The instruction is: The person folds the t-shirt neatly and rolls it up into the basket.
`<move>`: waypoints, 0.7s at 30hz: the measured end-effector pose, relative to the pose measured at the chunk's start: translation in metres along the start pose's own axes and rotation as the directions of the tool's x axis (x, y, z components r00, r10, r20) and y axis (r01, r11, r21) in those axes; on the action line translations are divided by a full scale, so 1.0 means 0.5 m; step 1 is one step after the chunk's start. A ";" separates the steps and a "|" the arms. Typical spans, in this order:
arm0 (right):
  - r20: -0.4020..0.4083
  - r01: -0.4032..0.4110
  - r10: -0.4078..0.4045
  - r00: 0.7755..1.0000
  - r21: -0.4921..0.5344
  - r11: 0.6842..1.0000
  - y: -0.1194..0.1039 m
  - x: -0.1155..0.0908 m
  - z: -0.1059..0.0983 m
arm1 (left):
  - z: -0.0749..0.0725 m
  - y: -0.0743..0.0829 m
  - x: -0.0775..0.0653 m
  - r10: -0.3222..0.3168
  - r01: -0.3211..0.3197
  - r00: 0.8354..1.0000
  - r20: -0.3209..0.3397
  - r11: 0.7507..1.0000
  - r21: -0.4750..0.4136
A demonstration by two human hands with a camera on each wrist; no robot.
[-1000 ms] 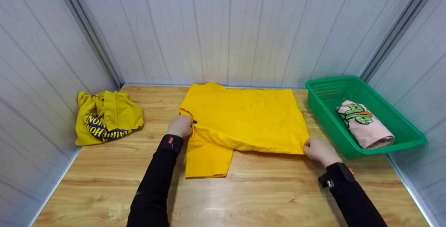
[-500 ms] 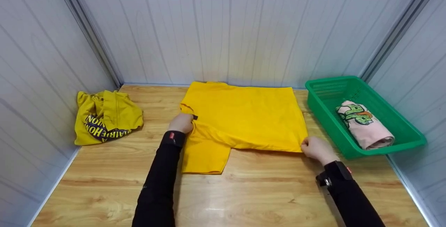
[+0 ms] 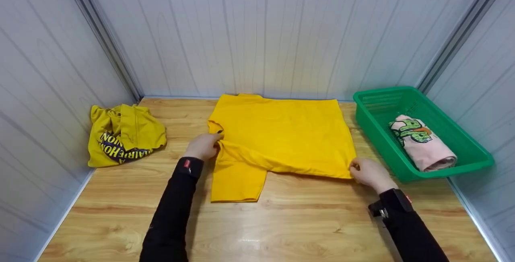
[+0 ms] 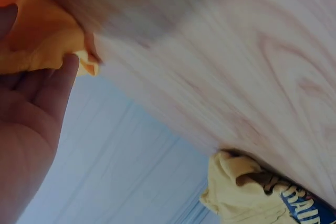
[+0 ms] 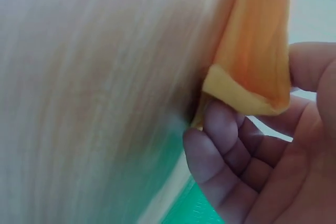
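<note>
A yellow T-shirt (image 3: 285, 133) lies sideways on the wooden surface, its near side lifted into a fold and one sleeve (image 3: 238, 181) spread toward the front. At the neck end, my left hand (image 3: 202, 146) grips the shirt's edge close to the collar; the left wrist view shows the cloth (image 4: 44, 35) between thumb and fingers. My right hand (image 3: 371, 173) pinches the near corner of the hem. In the right wrist view the hem (image 5: 241, 95) is held between the thumb and fingers (image 5: 220, 127).
A green plastic basket (image 3: 386, 151) stands at the right, with a rolled pink garment (image 3: 426, 145) inside. On the left lies a crumpled mustard garment (image 3: 124, 135) with printed lettering. Pale panel walls (image 3: 257, 32) enclose the back and both sides.
The left hand has shifted slightly left at the collar while still holding the shirt. The shirt's near edge and sleeve have moved slightly away from the front. The right hand keeps the hem corner.
</note>
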State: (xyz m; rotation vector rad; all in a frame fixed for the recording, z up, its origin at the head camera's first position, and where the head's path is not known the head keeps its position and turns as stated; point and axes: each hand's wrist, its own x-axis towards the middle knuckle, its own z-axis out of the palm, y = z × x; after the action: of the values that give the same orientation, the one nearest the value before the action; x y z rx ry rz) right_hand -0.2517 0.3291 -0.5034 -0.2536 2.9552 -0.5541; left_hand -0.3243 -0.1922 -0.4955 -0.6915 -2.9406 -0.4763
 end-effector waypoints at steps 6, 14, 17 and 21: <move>-0.100 -0.005 0.003 0.995 -0.015 1.000 -0.004 -0.027 -0.024 | -0.016 0.002 -0.032 0.017 -0.016 0.999 -0.038 1.000 0.009; -0.229 0.106 -0.112 0.967 -0.036 0.994 -0.004 -0.066 -0.029 | -0.022 0.030 -0.079 0.121 -0.116 0.975 -0.186 0.993 0.036; -0.235 0.129 -0.135 0.963 -0.043 0.991 -0.006 -0.080 -0.026 | -0.020 0.046 -0.098 0.135 -0.133 0.966 -0.219 0.991 0.025; -0.236 0.138 -0.147 0.960 -0.055 0.989 -0.004 -0.096 -0.018 | -0.014 0.064 -0.126 0.177 -0.182 0.960 -0.218 0.983 -0.001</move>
State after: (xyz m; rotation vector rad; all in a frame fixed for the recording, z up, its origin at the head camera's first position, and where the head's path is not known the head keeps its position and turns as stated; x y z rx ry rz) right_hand -0.2057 0.3395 -0.4898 -0.4366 3.2024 -0.5847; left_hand -0.2538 -0.1938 -0.4893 -0.8411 -2.6439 -0.5285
